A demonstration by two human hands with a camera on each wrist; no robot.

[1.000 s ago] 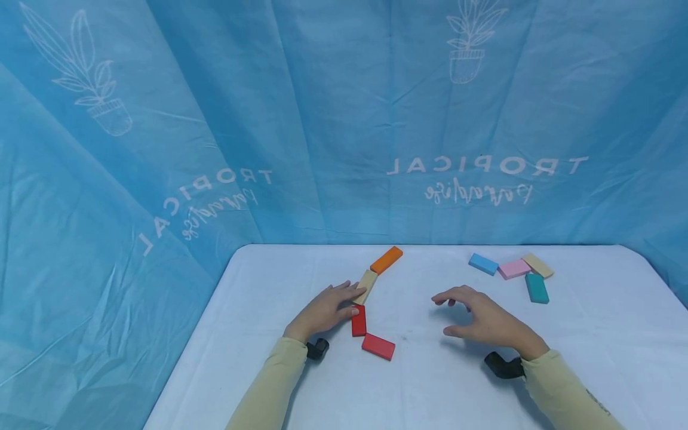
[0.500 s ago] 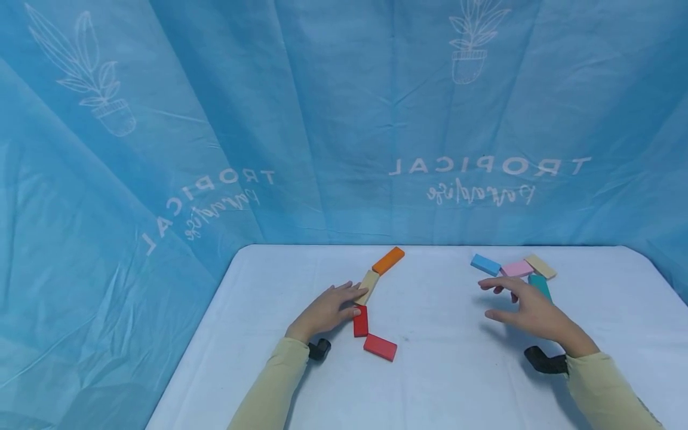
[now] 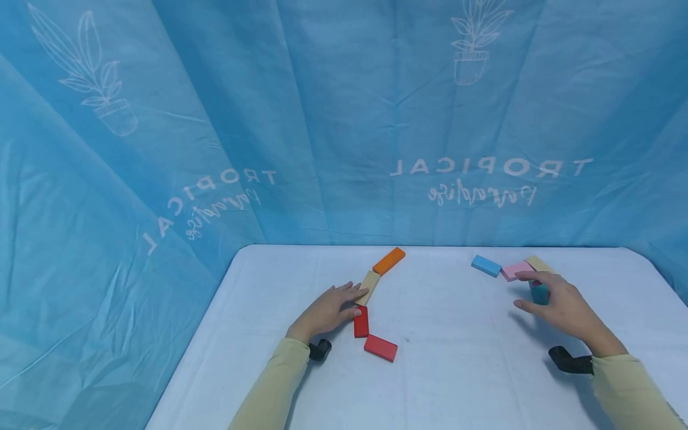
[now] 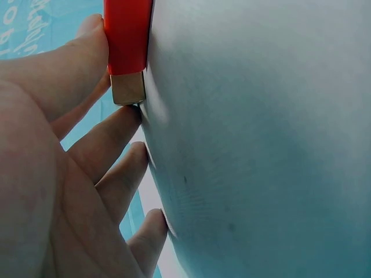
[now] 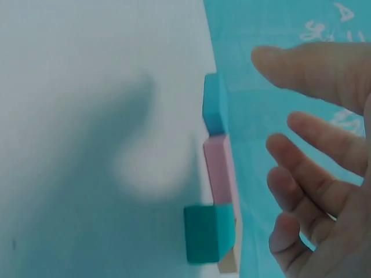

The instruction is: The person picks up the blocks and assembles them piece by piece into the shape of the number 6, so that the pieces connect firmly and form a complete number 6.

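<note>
Hovering by the teal block (image 3: 540, 292), the right hand (image 3: 564, 304) holds nothing, its thumb and fingertips parted and, in the right wrist view, clear of every block. That teal piece lies flat on the white-covered table (image 3: 451, 364), just beside the pink block (image 3: 512, 270) and the right-hand beige block (image 3: 538, 263), with the light-blue block (image 3: 486, 266) at the pink one's far end; whether teal and pink touch, I cannot tell. The crowding looks like the main risk — a thumb or fingertip coming in too wide could nudge the pink or beige neighbour, and a grip taken too high could slip off so low a piece. Meanwhile the left hand (image 3: 324, 312) lies with fingers fairly straight and spread, pinching nothing as far as the views show: its thumb is on the upright-running red block (image 3: 361, 325) and its index finger on the left-hand beige block (image 3: 369, 286). Those two sit end to end in a bent line, with the orange block (image 3: 389, 261) beyond and the slanted red block (image 3: 380, 348) nearest the person. Any sideways drift of that hand, perhaps from leaning toward the far side, would probably skew the line — loose pieces on cloth should slide easily
</note>
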